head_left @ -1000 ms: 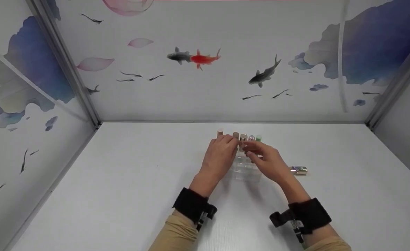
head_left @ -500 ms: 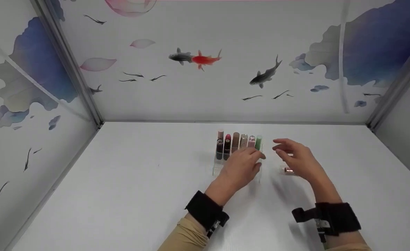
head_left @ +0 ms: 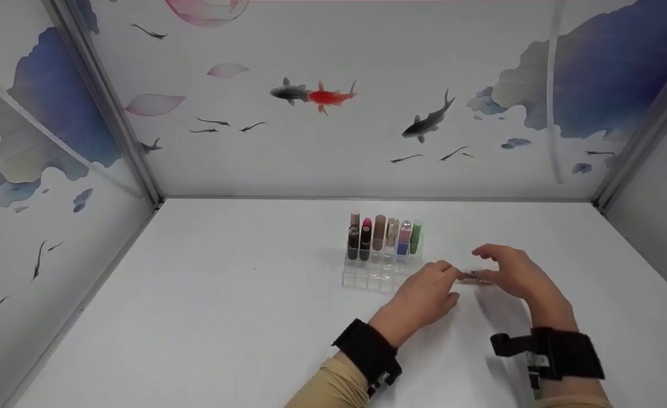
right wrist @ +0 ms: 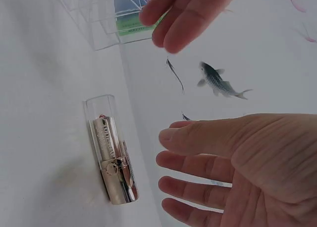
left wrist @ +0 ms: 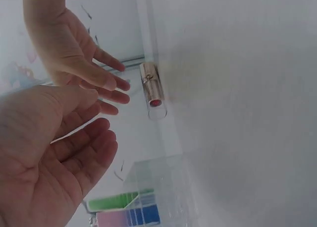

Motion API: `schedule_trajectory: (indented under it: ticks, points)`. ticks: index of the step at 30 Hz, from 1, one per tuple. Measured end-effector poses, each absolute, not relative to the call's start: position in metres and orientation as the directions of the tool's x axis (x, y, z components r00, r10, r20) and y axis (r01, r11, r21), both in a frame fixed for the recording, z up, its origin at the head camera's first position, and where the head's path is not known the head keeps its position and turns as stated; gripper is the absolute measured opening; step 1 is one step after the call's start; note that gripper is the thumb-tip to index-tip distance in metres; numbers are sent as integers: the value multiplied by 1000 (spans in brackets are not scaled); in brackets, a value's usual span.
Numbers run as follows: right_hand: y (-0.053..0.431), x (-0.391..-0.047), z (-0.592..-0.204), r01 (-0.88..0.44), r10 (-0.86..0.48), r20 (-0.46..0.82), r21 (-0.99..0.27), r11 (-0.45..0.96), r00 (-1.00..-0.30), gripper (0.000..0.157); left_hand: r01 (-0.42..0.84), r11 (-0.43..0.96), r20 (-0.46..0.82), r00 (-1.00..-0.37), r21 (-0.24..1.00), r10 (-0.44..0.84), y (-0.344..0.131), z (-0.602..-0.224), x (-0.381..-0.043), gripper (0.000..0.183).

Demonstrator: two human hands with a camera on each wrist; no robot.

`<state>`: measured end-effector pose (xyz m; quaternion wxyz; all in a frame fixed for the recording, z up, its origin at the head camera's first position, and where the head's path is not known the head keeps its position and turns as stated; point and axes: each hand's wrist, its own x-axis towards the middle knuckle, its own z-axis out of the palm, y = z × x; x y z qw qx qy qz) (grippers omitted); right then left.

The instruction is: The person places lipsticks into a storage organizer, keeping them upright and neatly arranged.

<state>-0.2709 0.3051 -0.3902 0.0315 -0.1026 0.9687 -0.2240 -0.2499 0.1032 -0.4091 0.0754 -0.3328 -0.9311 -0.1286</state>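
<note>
A lipstick with a gold base and a clear cap lies on its side on the white table. My left hand hovers at its left, fingers loosely bent and holding nothing. On the other side my right hand is spread, thumb apart from the fingers, also holding nothing. Both wrist views show a gap between the hands and the lipstick. Left of them stands a clear stepped lipstick holder. Its back rows carry several upright tubes, among them a brown tube, a pink-and-blue tube and a green tube.
The white table extends to both sides and toward me. A printed back wall rises behind the holder, with a side wall at the left. My left hand covers the holder's front right corner in the head view.
Both hands have left the tubes in the holder and moved right and nearer to me, to the lying lipstick. The holder's tubes now show in full.
</note>
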Motion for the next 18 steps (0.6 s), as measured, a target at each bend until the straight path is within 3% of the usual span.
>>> schedule_trajectory:
  ticks: [8,18]
  points:
    - [310,-275,-398,-135,-195,-97,-434,891,-976,42,549,810,94,-835,207,542,135,-416,-249,45]
    - [308,-280,-410,-132,-201,-116,-438,889,-973,33,525,807,-10,-837,269,547,134,-419,-251,55]
